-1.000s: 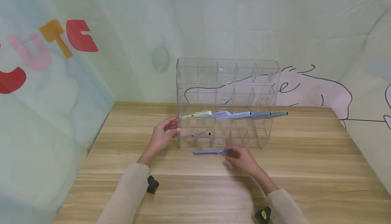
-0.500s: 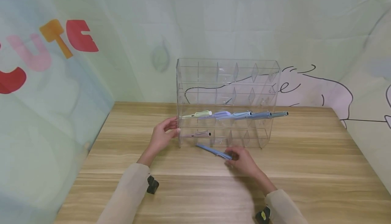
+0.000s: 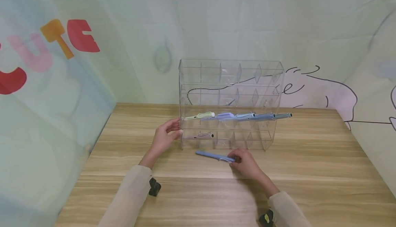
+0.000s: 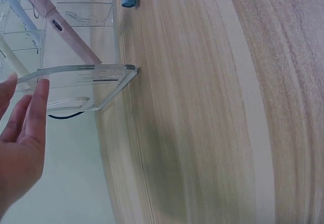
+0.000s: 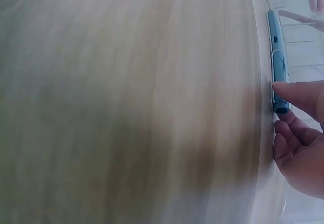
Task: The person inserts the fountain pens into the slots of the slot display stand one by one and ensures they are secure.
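A clear acrylic rack (image 3: 230,98) with several compartments stands on the wooden table. At its left side, my left hand (image 3: 165,137) touches the side panel, its fingers fairly straight in the left wrist view. My right hand (image 3: 245,163) pinches the clip end of a blue pen (image 3: 213,156) between thumb and fingers, just in front of the rack. The pen lies roughly level, its other end pointing left; in the right wrist view the thumb (image 5: 298,95) presses on it. A pale pink pen (image 4: 68,34) sits in the lowest row, leftmost compartment.
One row up, a pale green pen (image 3: 204,115), a lilac pen (image 3: 225,116), a light blue pen (image 3: 245,116), a darker blue pen (image 3: 264,116) and a dark green pen (image 3: 283,115) stick out. Behind the table (image 3: 198,199) hangs a printed cloth (image 3: 139,48).
The blue pen's left end swung towards the rack, then came back partway, leaving the pen slightly slanted. The right hand shifted only a little; the left hand stayed at the rack's side.
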Demonstrator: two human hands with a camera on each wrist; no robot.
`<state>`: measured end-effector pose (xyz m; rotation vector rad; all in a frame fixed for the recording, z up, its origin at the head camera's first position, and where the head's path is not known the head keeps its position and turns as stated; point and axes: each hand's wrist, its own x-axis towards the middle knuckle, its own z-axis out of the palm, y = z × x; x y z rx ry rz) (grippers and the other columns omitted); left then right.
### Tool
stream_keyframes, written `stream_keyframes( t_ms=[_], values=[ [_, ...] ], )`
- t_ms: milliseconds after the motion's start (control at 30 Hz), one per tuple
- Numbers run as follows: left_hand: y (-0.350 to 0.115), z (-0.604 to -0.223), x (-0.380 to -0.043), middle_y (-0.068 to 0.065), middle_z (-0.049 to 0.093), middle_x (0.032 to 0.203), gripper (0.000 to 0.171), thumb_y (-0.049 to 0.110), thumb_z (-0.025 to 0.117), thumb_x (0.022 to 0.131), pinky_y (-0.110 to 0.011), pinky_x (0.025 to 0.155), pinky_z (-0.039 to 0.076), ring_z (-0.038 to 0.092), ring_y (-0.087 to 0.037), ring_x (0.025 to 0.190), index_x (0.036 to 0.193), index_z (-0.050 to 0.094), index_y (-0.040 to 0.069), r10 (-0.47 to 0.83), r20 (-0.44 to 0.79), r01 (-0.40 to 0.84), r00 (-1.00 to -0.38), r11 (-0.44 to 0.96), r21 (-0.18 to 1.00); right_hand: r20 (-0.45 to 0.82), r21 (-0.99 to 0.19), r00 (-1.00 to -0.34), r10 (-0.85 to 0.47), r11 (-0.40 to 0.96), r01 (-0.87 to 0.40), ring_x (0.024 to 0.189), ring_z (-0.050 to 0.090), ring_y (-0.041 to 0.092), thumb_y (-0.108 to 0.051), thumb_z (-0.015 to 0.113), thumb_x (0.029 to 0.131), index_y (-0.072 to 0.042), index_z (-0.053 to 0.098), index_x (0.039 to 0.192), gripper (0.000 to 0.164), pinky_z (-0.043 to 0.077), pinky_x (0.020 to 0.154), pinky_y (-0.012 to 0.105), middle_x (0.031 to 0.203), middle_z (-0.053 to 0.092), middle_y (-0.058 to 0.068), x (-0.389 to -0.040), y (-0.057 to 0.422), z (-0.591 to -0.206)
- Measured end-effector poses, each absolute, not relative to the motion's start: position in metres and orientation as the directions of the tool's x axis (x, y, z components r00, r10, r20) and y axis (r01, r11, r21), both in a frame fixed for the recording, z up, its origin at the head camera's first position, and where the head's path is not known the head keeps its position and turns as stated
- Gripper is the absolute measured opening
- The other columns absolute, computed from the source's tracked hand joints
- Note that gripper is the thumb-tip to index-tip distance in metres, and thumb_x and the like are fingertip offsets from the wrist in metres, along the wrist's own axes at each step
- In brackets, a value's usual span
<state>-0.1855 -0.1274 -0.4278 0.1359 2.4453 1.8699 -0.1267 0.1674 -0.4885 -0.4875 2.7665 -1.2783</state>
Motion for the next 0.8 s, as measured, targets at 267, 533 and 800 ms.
stream_keyframes(
  t_ms=[267,533,800],
  values=[
    [-0.1268,-0.4272,-0.1855,-0.022,0.056,0.115,0.047,-0.006,0.061,0.084,-0.023,0.076,0.056,0.054,-0.031,0.107,0.129,0.048,-0.001,0.106,0.006,0.033,-0.994,0.250,0.968,0.065,-0.752,-0.948,-0.311,0.610,-0.251,0.079,0.050,0.016,0.003,0.073,0.069,-0.003,0.066,0.089,0.022,0.045,0.070,0.027,0.086,0.059,0.002,-0.1266,0.1679,-0.4895],
    [-0.1268,-0.4284,-0.1864,-0.022,0.056,0.115,0.047,-0.005,0.061,0.084,-0.023,0.076,0.056,0.054,-0.032,0.107,0.129,0.048,-0.001,0.111,0.006,0.035,-0.994,0.258,0.966,0.082,-0.753,-0.942,-0.324,0.599,-0.272,0.079,0.050,0.016,0.005,0.072,0.070,-0.003,0.066,0.088,0.020,0.045,0.069,0.025,0.086,0.060,0.002,-0.1265,0.1692,-0.4910],
    [-0.1285,-0.4300,-0.1866,-0.026,0.055,0.116,0.047,-0.005,0.061,0.084,-0.023,0.076,0.056,0.054,-0.033,0.107,0.128,0.047,-0.002,0.117,0.023,0.053,-0.993,0.260,0.964,0.139,-0.768,-0.925,-0.353,0.551,-0.326,0.082,0.056,0.017,0.002,0.072,0.071,-0.004,0.067,0.089,0.020,0.052,0.074,0.028,0.088,0.061,0.001,-0.1233,0.1726,-0.4880]
  ],
)
